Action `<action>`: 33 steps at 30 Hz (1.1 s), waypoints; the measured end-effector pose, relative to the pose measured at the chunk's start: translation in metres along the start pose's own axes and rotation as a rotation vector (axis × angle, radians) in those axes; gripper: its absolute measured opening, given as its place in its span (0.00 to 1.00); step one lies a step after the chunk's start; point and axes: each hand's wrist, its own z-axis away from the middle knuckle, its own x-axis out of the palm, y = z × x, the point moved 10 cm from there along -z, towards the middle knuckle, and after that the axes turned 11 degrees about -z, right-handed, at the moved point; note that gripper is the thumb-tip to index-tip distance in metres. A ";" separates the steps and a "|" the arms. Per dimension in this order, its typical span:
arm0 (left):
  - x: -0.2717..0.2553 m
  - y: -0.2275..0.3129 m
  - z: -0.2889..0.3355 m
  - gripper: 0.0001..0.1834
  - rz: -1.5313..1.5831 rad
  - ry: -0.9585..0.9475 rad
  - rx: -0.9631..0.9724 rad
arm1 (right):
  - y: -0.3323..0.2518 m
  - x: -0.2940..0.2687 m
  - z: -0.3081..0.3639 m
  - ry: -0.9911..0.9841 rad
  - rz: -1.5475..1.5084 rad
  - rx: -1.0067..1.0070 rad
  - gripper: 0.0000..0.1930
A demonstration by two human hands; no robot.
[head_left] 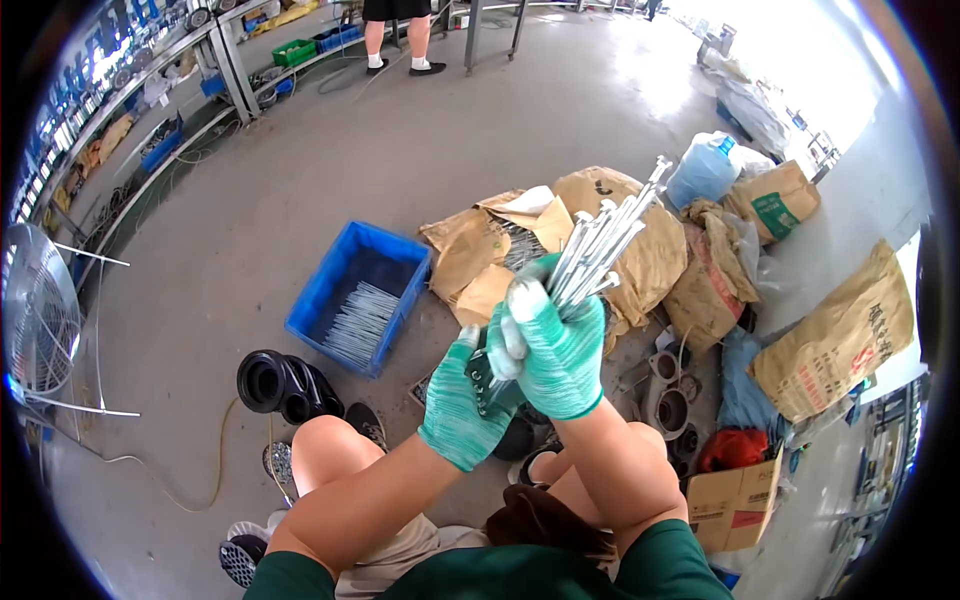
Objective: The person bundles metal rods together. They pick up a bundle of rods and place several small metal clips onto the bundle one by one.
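Head view: a bundle of long bolts gathered upright in gloved hands.
The right hand (556,352) is clenched around the bolts (600,245); the left hand (462,400) cups their lower ends, above the knees beside the blue crate (322,290). Squaring the bundle seems underway; next needs even ends.

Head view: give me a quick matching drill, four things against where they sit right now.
Things:
1. bundle of long metal bolts
2. blue crate
3. black pipe fitting
4. clear water jug

Places:
A. on the floor by the person's left knee
B. behind the brown sacks, far right
C. gripped in the right hand, heads fanning upward
D. on the floor left of the sacks, silver rods inside

Pairs: 1-C, 2-D, 3-A, 4-B
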 end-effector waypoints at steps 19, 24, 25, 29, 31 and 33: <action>0.027 0.011 -0.020 0.15 -0.302 0.004 0.139 | -0.008 0.006 0.007 -0.385 0.579 -0.130 0.12; -0.004 0.005 -0.020 0.21 -0.402 0.098 0.028 | -0.034 0.005 0.016 -0.330 0.774 -0.301 0.10; 0.007 -0.005 -0.007 0.24 -0.257 0.359 -0.032 | -0.040 0.000 0.016 -0.243 0.784 -0.302 0.12; 0.023 -0.014 -0.002 0.23 -0.326 0.227 -0.128 | -0.040 0.019 0.031 -0.559 0.871 -0.576 0.12; 0.016 -0.009 -0.003 0.23 -0.363 0.219 -0.107 | -0.032 0.043 0.048 -0.887 0.766 -0.718 0.14; 0.009 0.008 -0.003 0.22 -0.401 0.245 -0.033 | 0.000 0.034 0.050 -0.755 0.927 -0.730 0.18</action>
